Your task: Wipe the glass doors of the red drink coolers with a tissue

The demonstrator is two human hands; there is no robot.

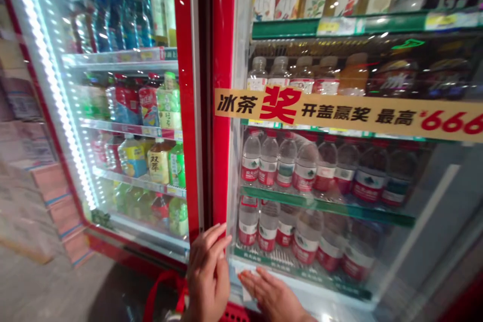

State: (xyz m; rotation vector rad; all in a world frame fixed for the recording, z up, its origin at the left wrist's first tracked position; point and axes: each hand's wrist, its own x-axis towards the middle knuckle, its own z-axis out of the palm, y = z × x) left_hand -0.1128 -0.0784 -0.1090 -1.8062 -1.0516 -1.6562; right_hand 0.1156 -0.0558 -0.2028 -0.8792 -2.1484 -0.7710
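My left hand [210, 267] rests at the lower edge of the red door frame [222, 161] of the right-hand drinks fridge, fingers stretched out and touching it. To its right, my right hand [273, 294] lies flat at the bottom of the glass door, pressing a thin white piece of tissue or cloth [247, 294] under its fingers. Part of that white piece is hidden by the hand. Behind the glass, just above my hands, stand clear water bottles [307, 234] with red and white labels on the lower shelves.
A yellow banner strip [339, 113] crosses the glass door. Left stands another lit fridge [188, 85] with several shelves of coloured bottles. Stacked cartons [64, 211] are at the far left, on the grey floor [37, 292]. A red strap [151, 297] hangs low beside my left hand.
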